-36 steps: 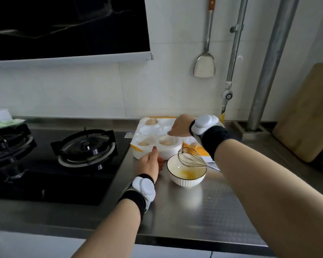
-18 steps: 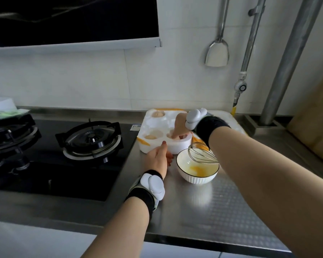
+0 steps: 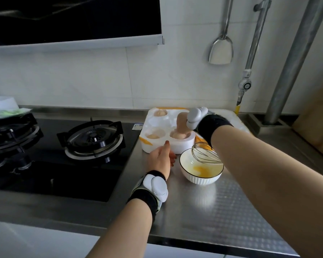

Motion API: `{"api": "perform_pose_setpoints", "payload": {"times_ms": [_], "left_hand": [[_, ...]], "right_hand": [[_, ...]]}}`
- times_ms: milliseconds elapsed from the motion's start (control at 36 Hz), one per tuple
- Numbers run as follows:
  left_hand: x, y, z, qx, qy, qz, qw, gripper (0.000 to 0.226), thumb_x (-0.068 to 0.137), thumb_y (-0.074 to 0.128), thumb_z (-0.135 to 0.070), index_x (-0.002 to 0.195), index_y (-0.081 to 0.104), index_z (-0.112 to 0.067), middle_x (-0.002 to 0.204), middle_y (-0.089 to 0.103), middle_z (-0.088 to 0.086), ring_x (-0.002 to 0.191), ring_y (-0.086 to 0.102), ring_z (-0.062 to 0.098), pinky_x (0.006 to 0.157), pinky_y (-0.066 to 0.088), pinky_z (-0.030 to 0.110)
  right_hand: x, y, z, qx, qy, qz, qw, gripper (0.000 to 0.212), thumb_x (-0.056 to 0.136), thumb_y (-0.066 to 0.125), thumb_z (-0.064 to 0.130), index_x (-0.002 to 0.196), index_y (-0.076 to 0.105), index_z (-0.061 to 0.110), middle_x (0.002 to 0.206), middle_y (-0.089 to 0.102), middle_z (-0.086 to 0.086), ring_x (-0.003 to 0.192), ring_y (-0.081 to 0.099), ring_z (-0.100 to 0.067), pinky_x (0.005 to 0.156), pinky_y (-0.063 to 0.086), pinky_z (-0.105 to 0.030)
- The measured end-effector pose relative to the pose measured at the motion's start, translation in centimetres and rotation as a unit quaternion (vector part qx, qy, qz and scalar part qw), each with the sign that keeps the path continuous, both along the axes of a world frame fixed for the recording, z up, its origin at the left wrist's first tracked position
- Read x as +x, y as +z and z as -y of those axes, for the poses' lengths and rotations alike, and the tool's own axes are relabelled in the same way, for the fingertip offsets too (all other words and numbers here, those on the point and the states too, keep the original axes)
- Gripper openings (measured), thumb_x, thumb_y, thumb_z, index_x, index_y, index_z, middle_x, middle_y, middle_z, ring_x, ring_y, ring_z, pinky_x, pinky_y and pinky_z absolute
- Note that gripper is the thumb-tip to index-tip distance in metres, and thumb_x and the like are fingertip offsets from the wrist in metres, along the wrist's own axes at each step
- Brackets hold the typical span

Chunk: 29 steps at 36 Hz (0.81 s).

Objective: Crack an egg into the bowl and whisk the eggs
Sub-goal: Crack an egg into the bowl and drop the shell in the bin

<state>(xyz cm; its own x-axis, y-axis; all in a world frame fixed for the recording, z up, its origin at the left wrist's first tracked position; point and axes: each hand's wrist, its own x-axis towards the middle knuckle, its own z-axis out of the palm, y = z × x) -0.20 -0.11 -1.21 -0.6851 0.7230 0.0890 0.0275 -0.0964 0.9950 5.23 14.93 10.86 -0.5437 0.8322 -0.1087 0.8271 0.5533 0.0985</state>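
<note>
A white foam egg tray (image 3: 158, 146) sits on the steel counter beside the stove, holding brown eggs. My right hand (image 3: 182, 123) reaches down into its near right cup, fingers closed around an egg (image 3: 176, 135) that still sits in the cup. A white ribbed bowl (image 3: 200, 175) with yellow egg liquid stands in front of the tray. A wire whisk (image 3: 205, 152) leans on the bowl's rim, its handle hidden under my right forearm. My left hand (image 3: 161, 159) rests against the tray's front edge, just left of the bowl, fingers loose and holding nothing.
A black gas hob (image 3: 93, 140) with two burners lies to the left. A metal spatula (image 3: 221, 49) hangs on the tiled wall, and a steel pipe (image 3: 291, 71) stands at the right. A wooden cutting board (image 3: 321, 125) leans at the far right.
My right hand has dropped from above the tray into the near right cup and closed on an egg. My left hand stays at the tray's front edge. The camera has moved closer.
</note>
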Motion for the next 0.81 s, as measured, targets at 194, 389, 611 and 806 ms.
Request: {"api": "perform_pose_setpoints", "payload": {"times_ms": [194,389,611,806], "left_hand": [[0.1,0.1,0.0,0.009,0.0,0.013,1.0,0.048,0.085,0.053,-0.049,0.055,0.06,-0.012,0.052,0.062,0.002,0.052,0.056,0.02,0.056,0.043,0.03],[0.1,0.1,0.2,0.001,0.004,0.017,1.0,0.049,0.089,0.054,-0.047,0.059,0.061,-0.009,0.052,0.062,0.001,0.049,0.055,0.017,0.054,0.042,0.027],[0.3,0.5,0.4,-0.006,0.002,0.012,1.0,0.051,0.08,0.052,-0.055,0.056,0.061,-0.011,0.051,0.063,0.002,0.049,0.056,0.018,0.057,0.042,0.029],[0.3,0.7,0.5,-0.011,-0.003,-0.001,1.0,0.052,0.08,0.052,-0.055,0.058,0.062,-0.009,0.051,0.063,0.002,0.049,0.057,0.018,0.055,0.042,0.027]], "right_hand": [[-0.7,-0.7,0.4,-0.036,0.026,-0.006,0.999,0.042,0.084,0.053,0.051,0.057,0.054,0.019,0.079,0.067,-0.003,0.072,0.056,-0.026,0.092,0.055,-0.037],[-0.1,-0.6,-0.3,-0.035,-0.018,-0.044,0.998,0.04,0.047,0.06,0.057,0.049,0.058,0.017,0.062,0.064,0.002,0.058,0.062,-0.024,0.071,0.053,-0.032],[2.2,0.1,-1.3,-0.258,-0.085,-0.361,0.892,0.029,0.065,0.072,0.033,0.079,0.07,0.008,0.067,0.071,-0.007,0.058,0.063,-0.022,0.055,0.053,-0.026],[6.5,2.0,2.3,-0.525,-0.063,-0.577,0.623,0.017,0.1,0.054,0.01,0.109,0.06,-0.003,0.097,0.072,-0.022,0.072,0.077,-0.03,0.063,0.062,-0.032]]}}
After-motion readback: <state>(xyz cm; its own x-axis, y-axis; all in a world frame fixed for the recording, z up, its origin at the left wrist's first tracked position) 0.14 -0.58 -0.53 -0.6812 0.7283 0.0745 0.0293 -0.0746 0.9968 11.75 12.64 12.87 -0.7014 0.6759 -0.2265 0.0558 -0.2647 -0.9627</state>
